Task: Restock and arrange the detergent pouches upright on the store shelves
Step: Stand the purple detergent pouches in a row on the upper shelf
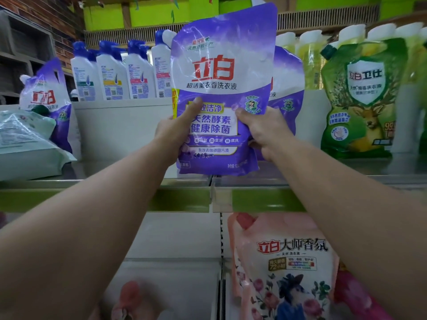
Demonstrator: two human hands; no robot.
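A purple and white detergent pouch [221, 72] stands upright just above the shelf's front edge [104, 199]. My left hand [178, 130] grips its lower left side, thumb on the front. On the lower right side my right hand [265, 130] grips it too. A second purple pouch [288, 88] stands upright right behind it, mostly hidden. A third purple pouch [47, 98] leans at the far left of the shelf.
A green pouch [360, 100] stands at the right, with yellow bottles [309, 56] behind. White bottles with blue caps [115, 72] line a raised white step at the back. A pale green pack [25, 142] lies at the left. Pink pouches [288, 269] fill the lower shelf.
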